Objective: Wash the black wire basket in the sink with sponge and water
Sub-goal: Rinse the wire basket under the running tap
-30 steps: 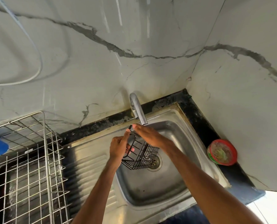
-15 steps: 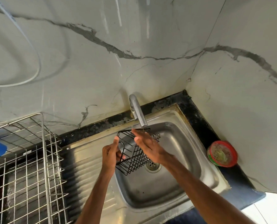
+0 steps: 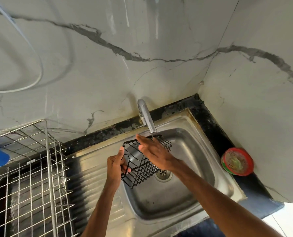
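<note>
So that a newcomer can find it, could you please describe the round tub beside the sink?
Find the steel sink in the corner of the marble walls. On the black counter along its right edge stands the tub. It is the only round, red-rimmed thing, with greenish contents, unlike the black wire basket under the tap.
</note>
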Demonstrator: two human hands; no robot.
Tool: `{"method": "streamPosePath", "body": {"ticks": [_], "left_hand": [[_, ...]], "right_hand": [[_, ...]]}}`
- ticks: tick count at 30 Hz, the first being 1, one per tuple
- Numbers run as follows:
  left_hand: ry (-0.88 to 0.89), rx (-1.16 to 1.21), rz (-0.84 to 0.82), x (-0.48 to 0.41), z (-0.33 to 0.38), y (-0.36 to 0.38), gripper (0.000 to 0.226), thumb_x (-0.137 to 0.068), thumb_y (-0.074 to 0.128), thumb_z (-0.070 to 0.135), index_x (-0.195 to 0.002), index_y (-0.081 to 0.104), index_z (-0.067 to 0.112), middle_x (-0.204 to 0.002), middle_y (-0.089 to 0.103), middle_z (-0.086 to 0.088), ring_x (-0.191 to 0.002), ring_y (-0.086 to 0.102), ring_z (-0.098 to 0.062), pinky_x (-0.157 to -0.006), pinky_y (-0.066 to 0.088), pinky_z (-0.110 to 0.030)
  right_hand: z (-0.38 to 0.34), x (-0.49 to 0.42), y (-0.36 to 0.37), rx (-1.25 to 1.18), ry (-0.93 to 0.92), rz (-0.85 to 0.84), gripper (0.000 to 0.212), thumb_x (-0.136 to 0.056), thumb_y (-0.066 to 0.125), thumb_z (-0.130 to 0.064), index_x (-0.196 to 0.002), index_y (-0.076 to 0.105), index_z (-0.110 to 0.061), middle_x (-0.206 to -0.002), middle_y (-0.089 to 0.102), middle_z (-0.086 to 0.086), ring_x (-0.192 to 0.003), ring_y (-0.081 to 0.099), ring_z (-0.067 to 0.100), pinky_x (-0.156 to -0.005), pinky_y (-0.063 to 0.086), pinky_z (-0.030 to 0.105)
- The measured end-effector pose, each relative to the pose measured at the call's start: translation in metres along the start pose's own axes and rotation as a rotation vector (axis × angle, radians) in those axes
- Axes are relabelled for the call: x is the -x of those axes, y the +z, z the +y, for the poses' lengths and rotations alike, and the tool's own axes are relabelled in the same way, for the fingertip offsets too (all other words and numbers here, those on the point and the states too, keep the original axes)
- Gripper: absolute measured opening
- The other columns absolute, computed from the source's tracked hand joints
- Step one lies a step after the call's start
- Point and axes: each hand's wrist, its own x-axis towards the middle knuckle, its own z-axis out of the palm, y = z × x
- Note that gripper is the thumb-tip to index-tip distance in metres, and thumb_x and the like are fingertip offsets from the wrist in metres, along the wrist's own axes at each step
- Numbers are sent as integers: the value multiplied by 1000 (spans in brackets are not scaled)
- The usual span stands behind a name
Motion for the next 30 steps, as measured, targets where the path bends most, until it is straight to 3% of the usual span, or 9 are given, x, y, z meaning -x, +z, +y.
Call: {"method": "streamPosePath", "body": {"ticks": [3,6,11,14,17,20,23,28,30], "left_hand": [[36,-5,22,3,1,-2,61,-102,51,37,-46,41,15,-44,41,-4,-34,48,-18,-41,42,-21],[51,-11,64,5,0,-4,64,-105,51,35,-42,43,23,-43,40,-2,-36,48,-20,-42,43,-22],[63,40,155,18,2,1,62,-103,50,37,-45,44,18,-41,38,-3,-36,49,-22,-40,40,-19],[33,42,184,21,-1,2,68,-108,47,34,-41,47,22,-38,41,0,-36,55,-20,-40,37,-21],[25,32,168,21,-1,1,66,-104,48,39,-40,48,23,-41,45,-6,-37,56,-19,-41,37,-21],[-30,40,149,20,0,-4,61,-103,49,43,-47,47,17,-45,48,-12,-37,57,-18,-42,39,-22],[-56,43,125,22,2,-13,60,-103,48,43,-53,44,10,-42,48,-4,-37,54,-17,-43,42,-22],[-61,86,154,31,2,-20,52,-97,50,48,-65,48,6,-43,45,3,-35,47,-12,-41,43,-22],[-82,113,179,33,-1,-19,56,-89,54,58,-67,49,7,-45,46,3,-36,47,-12,-41,44,-23]], "right_hand": [[9,5,4,3,-73,46,61,-106,17,-58,-160,15,-30,-167,16,-14,-152,11,-1,-126,6,40],[39,2,-4,-17,69,85,61,-105,17,-61,-158,24,-31,-165,24,-13,-151,16,-2,-125,21,41],[53,-3,-21,-194,366,79,75,-98,17,-74,-156,30,-29,-165,25,-7,-153,18,10,-126,16,39],[31,-5,-19,-58,221,129,87,-92,6,-78,-138,50,-18,-150,46,6,-146,33,20,-123,24,48],[4,-2,-6,73,39,99,73,-103,5,-59,-149,42,-16,-159,37,1,-152,21,11,-125,7,36],[-1,-12,-9,-24,37,-15,56,-109,11,-49,-156,33,-26,-163,29,-8,-150,19,4,-120,7,27],[16,-24,-25,-75,194,-74,63,-104,11,-61,-153,36,-31,-158,39,0,-148,33,18,-120,20,41],[52,-27,-42,-513,428,-170,60,-108,38,-40,-159,22,-14,-164,26,5,-153,22,26,-115,26,28],[54,-26,-39,-606,480,-58,62,-103,48,-41,-155,31,-13,-161,34,7,-150,30,28,-116,29,32]]}}
